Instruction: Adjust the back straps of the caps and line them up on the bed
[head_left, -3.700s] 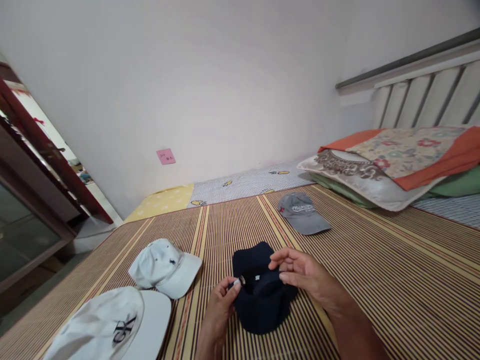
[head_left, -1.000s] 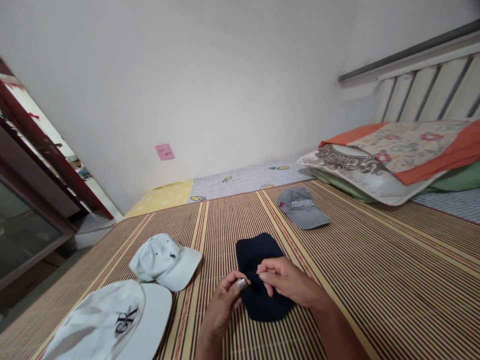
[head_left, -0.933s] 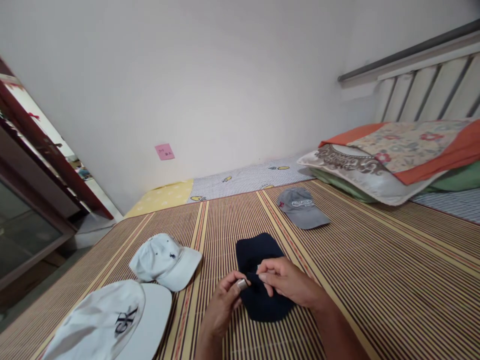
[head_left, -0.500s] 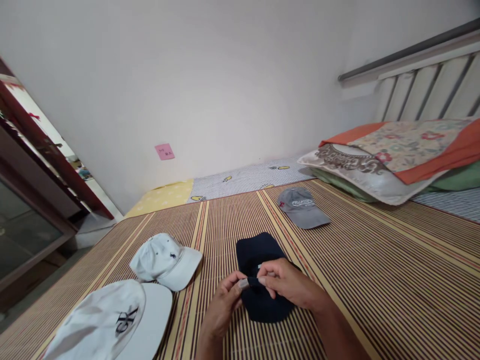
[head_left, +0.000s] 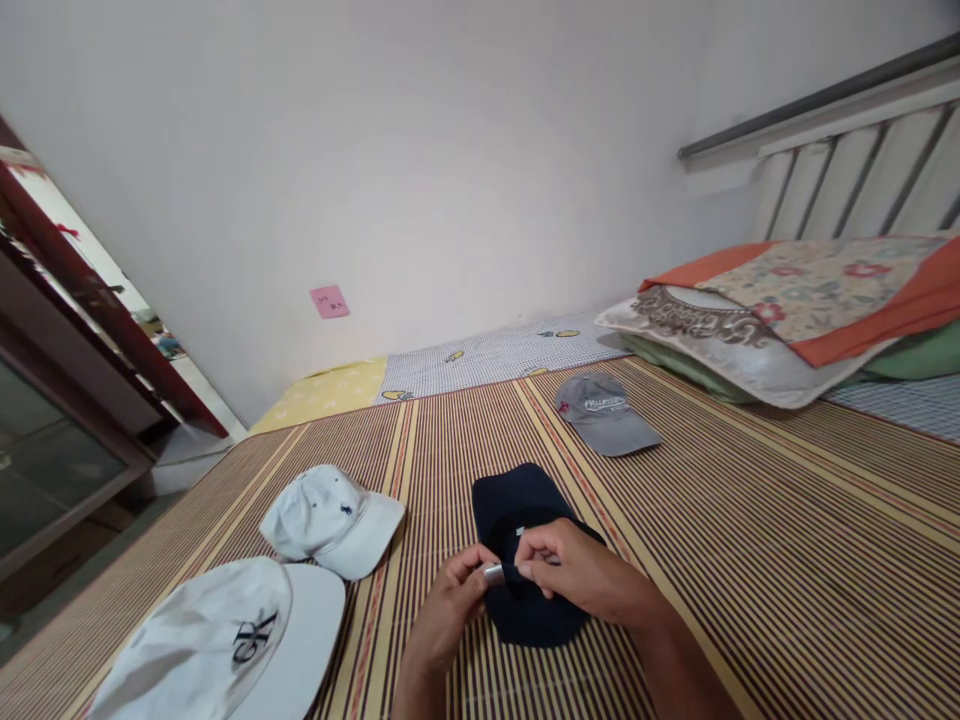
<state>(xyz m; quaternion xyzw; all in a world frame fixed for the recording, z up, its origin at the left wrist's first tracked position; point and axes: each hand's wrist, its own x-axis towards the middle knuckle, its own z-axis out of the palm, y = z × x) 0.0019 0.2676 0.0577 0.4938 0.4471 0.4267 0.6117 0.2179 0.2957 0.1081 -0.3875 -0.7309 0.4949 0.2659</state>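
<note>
A dark navy cap (head_left: 517, 495) lies upside down on the striped mat, its inside facing up and its brim pointing away from me. My left hand (head_left: 454, 600) pinches a small silver buckle (head_left: 493, 574) on the cap's back strap between thumb and fingers. On the other side, my right hand (head_left: 570, 570) pinches the dark strap between thumb and forefinger, just right of the buckle. The strap's end is hidden by the fingers. To the left sit a white cap (head_left: 311, 515) with a small dark emblem and a larger white cap (head_left: 202, 640) with black letters.
A grey cap (head_left: 606, 415) rests farther back on the mat (head_left: 750, 560). Pillows and an orange-edged floral cloth (head_left: 832, 290) are stacked at the right by the headboard (head_left: 855, 175). A pale wall with a pink note (head_left: 330, 301) stands behind; a doorway opens at the far left.
The silver buckle shows more clearly at my left fingertips, and less of the strap shows between my hands. The caps stay in place.
</note>
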